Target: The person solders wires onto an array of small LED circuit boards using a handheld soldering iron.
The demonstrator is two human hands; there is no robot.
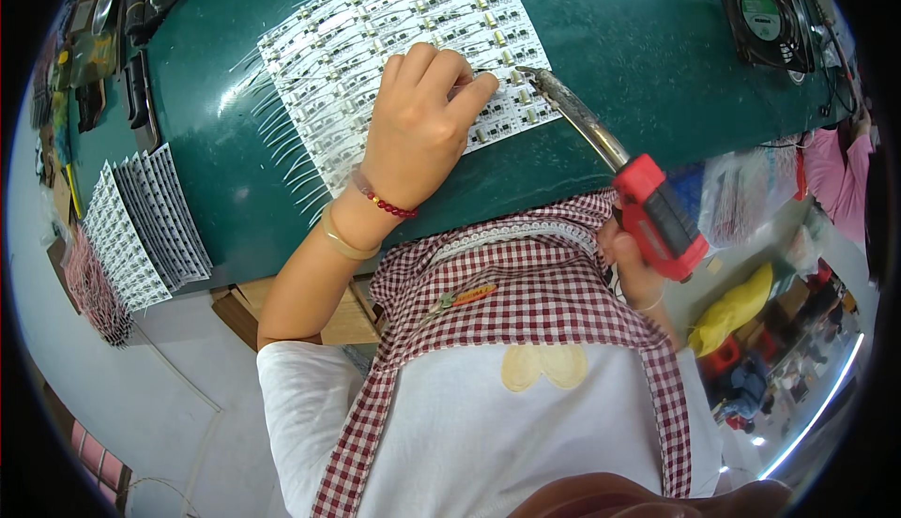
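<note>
A white panel of small circuit boards [328,58] lies on the green bench, with rows of dark components and thin white wires sticking out past its left edge. Over its lower right part is my left hand [422,110], fingers curled and thumb and forefinger pinched together. Whatever the pinch holds is too small or hidden to make out. My right hand [638,269] grips a red and black soldering iron [660,218] by its handle, the fingers partly behind it. The iron's metal tip points up and left, at the panel's right edge near my left thumb.
A stack of similar white panels [150,222] stands at the bench's left edge, beside a bundle of reddish wires [94,283]. A black fan [765,16] sits at the far right. Hand tools [139,96] lie at the left. Bagged wires [741,199] are at right.
</note>
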